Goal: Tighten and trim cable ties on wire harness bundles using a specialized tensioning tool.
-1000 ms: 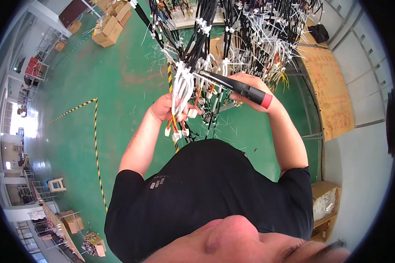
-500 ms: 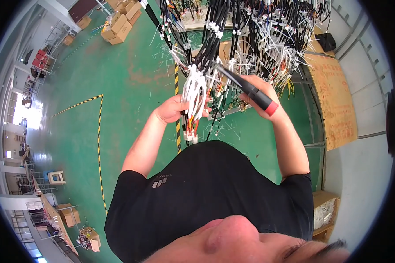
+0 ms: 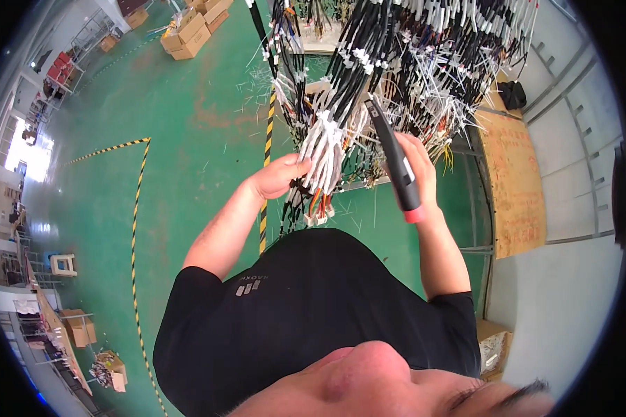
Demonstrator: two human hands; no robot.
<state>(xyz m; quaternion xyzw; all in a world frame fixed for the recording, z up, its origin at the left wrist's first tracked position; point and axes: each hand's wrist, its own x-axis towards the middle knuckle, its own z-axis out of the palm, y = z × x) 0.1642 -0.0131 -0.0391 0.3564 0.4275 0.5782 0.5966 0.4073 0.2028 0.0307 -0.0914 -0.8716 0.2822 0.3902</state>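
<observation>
My left hand (image 3: 279,176) is closed around a wire harness (image 3: 321,154) in front of my chest, its thumb pressed on the white-sleeved wires. Below the grip, orange and red wires end in white connectors (image 3: 318,219). Higher up, white cable ties bind the harness where it runs into black sleeving. My right hand (image 3: 420,165) grips a black cable tie gun (image 3: 394,156) with a red rear end. Its narrow nose points up and away, just right of the bundle and apparently apart from it. The right fingers are partly hidden behind the tool.
Many black-sleeved harnesses (image 3: 452,62) with white ties hang ahead and to the right. Beside them stands a wooden board (image 3: 515,181) against a metal frame. Cardboard boxes (image 3: 186,38) sit far left on the green floor (image 3: 195,167), which has striped tape (image 3: 138,208) and scattered tie scraps.
The tie gun's nose has drawn away from the harness, and the tool has turned more upright. The connector end has shifted slightly right. The whole view has moved a little.
</observation>
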